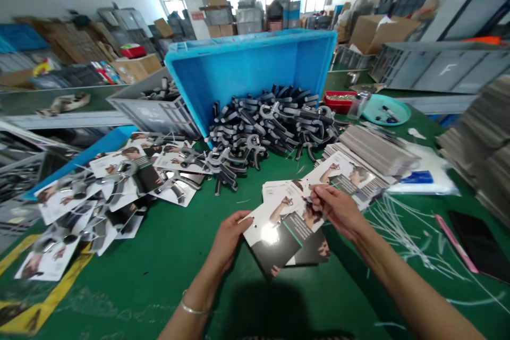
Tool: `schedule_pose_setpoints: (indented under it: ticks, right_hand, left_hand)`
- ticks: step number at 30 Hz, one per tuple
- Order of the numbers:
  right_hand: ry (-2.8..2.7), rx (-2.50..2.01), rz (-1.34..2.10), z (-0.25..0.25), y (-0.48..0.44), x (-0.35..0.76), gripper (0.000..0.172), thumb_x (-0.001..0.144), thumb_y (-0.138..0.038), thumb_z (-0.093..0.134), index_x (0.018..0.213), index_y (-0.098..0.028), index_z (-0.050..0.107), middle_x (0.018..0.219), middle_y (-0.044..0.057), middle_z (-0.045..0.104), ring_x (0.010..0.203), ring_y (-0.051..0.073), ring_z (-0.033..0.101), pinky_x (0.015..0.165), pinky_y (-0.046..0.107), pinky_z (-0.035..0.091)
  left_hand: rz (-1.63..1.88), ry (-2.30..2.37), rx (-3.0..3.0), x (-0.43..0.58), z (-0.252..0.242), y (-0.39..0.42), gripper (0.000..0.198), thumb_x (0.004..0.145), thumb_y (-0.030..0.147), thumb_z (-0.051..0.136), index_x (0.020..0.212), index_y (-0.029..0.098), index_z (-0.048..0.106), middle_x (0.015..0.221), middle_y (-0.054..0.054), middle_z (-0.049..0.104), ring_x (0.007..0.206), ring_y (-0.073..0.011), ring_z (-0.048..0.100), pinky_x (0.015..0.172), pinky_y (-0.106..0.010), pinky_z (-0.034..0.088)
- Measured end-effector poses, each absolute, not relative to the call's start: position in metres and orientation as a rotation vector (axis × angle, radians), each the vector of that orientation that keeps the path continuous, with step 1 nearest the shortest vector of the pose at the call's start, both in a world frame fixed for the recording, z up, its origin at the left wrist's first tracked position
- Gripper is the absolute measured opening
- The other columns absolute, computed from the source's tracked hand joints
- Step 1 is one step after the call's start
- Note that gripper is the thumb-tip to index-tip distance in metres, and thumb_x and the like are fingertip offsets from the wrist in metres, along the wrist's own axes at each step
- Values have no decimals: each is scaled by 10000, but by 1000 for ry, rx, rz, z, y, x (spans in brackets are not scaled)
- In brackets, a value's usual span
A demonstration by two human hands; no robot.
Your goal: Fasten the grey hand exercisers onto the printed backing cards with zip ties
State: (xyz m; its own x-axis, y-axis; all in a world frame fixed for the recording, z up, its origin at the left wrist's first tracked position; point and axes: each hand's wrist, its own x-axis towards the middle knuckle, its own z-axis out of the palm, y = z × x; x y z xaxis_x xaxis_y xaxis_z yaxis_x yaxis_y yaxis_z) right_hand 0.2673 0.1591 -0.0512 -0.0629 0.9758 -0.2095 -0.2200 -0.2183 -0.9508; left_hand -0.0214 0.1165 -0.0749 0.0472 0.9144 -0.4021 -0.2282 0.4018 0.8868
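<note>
A glossy printed card [282, 231] with photos of a person and a dark lower half is held tilted over the table. My left hand [229, 239] pinches its left corner, thumb on top. At its upper right edge, the closed fingers of my right hand [337, 207] grip the card; whether something small is also in them is hidden. More printed cards [308, 255] lie beneath it. Another stack of cards [350, 170] stands just beyond my right hand. Ahead is a heap of grey-and-black two-handled tools [274, 122] with metal parts, spilling from a tipped blue crate [255, 58].
Cards with tools attached [115, 180] are piled at left. White plastic ties [410, 239], a pink cutter [456, 244] and a black phone-like slab [482, 244] lie at right. A turquoise dish [398, 109] and a red tray [338, 101] stand behind; grey crates surround.
</note>
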Motion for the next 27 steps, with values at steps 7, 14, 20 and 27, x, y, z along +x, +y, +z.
schedule_pose_setpoints:
  ticks: [7, 14, 20, 27]
  right_hand:
    - [-1732, -1084, 1258, -23, 166, 188, 211, 889, -398, 606, 926, -205, 684, 835, 32, 694, 652, 142, 650, 593, 256, 534]
    - [-2076, -1003, 927, -36, 182, 157, 175, 874, -349, 642, 799, -198, 689, 803, 35, 680, 778, 186, 635, 702, 306, 496]
    - [-2211, -956, 849, -62, 190, 156, 141, 884, -307, 653, 827, -193, 714, 816, 40, 682, 847, 205, 618, 803, 340, 458]
    - [-2315, -1043, 726, -68, 185, 151, 147, 865, -316, 679, 787, -193, 701, 813, 43, 660, 878, 219, 593, 799, 343, 448]
  left_hand:
    - [1047, 1121, 796, -21, -86, 123, 369, 723, 351, 767, 990, 100, 719, 873, -87, 734, 727, -155, 628, 692, -244, 447]
    - [1113, 1095, 715, -27, -94, 122, 453, 834, 519, 629, 992, 102, 708, 865, -96, 701, 724, -160, 626, 689, -274, 488]
    - [1197, 1048, 614, -27, -103, 117, 457, 809, 533, 657, 959, 104, 702, 897, -110, 712, 780, -189, 656, 721, -295, 507]
    - [1254, 876, 389, -13, -114, 111, 330, 726, 365, 774, 922, 115, 684, 824, -86, 711, 751, -179, 653, 742, -297, 502]
